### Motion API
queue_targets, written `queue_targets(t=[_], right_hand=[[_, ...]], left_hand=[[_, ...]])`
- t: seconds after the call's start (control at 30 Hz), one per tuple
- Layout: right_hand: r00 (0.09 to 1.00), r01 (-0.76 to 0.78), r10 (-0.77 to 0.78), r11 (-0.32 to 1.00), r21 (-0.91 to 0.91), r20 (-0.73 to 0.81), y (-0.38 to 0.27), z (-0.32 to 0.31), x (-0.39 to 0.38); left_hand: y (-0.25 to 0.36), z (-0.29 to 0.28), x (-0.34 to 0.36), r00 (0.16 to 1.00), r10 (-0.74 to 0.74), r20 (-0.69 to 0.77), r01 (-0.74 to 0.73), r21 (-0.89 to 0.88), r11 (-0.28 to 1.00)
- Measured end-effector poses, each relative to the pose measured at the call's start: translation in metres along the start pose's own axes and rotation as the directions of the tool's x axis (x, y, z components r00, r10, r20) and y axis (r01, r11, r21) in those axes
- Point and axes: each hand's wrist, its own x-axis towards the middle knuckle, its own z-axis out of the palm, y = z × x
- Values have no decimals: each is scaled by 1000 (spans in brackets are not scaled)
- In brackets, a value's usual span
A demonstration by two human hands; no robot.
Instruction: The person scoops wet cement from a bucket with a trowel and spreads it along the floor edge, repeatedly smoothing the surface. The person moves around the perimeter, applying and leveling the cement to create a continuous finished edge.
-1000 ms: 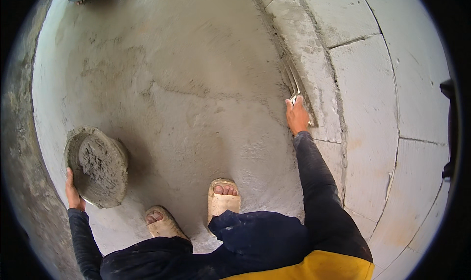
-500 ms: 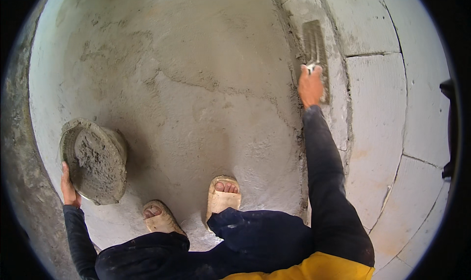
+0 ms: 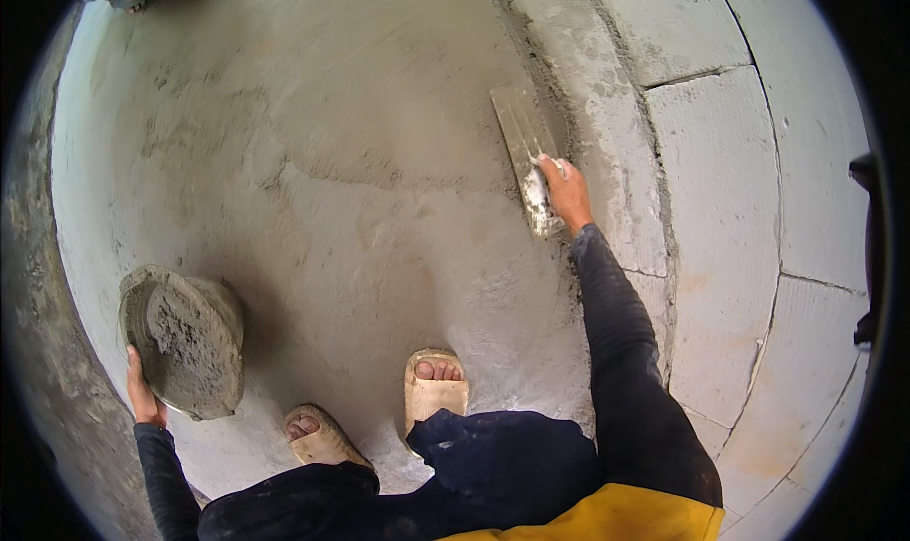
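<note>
Mortar pan [image 3: 185,342] low at left, tilted, rim clasped by left hand [image 3: 142,399]. Sandalled feet [image 3: 434,389] on grey floor [image 3: 360,181]. Farther right, trowel [image 3: 529,157] clenched in right hand [image 3: 567,192], blade at block wall [image 3: 720,190] base.

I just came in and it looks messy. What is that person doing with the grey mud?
A person is standing in sandals on a grey cement floor. Their right hand holds a flat trowel against the strip of wet mortar at the foot of a block wall. Their left hand grips the rim of a round pan smeared with more mortar, held out to the side.
</note>
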Motion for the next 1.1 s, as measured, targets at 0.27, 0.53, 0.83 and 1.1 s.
queue_targets(t=[0.27, 0.53, 0.83, 1.1], right_hand=[[976, -134, 141, 990, -55, 168, -17, 10, 13], [995, -98, 95, 992, 77, 43, -27, -4, -7], [985, 23, -3, 993, -112, 174, -37, 17, 16], [960, 16, -13, 1000, -10, 281, -46, 43, 21]], left_hand=[[1, 2, -2, 998, -4, -69, 5, 18, 1000], [4, 5, -5, 999, 1, -43, 0, 26, 1000], [5, 7, -5, 1000, -8, -22, 8, -11, 1000], [9, 21, -9, 1000, 5, 6, -5, -116, 993]])
